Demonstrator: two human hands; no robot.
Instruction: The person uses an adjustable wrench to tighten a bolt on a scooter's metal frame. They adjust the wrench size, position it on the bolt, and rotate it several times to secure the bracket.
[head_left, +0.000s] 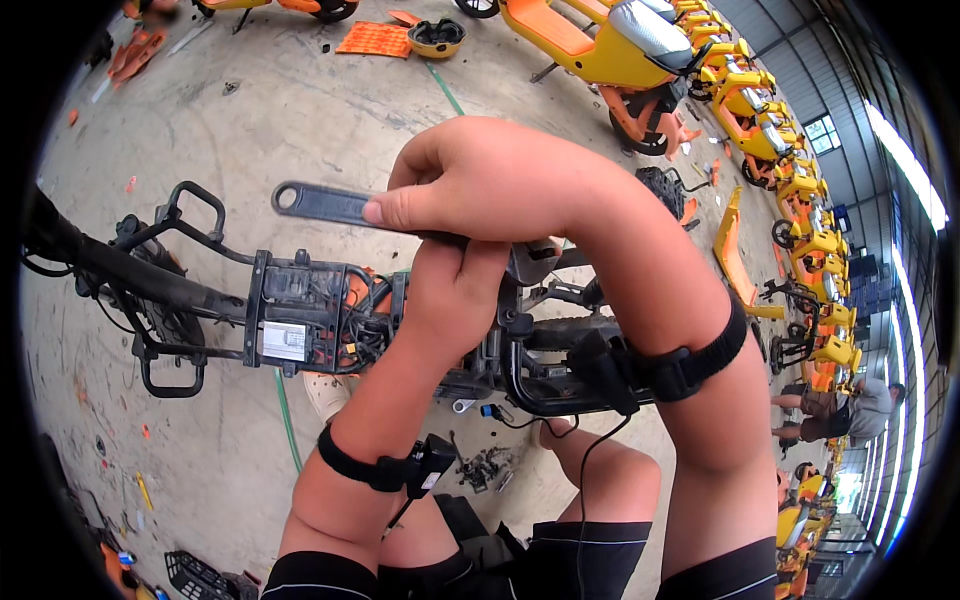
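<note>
A dark adjustable wrench (325,204) is held level above a stripped scooter frame (190,287), its holed handle end pointing left. My right hand (490,178) is closed round the handle from above, thumb lying along it. Just below, my left hand (452,295) is closed at the wrench near its jaw, its fingertips partly hidden by the right hand. The wrench's jaw shows to the right of both hands, over the frame. Exposed wiring (372,300) and a box with a white label (286,341) sit in the frame's middle.
Yellow and orange scooters (610,40) stand at the back and in a long row on the right. An orange panel (374,39) and a yellow helmet (437,38) lie on the floor. Loose small parts (485,466) lie near my legs. Another person (862,412) is at far right.
</note>
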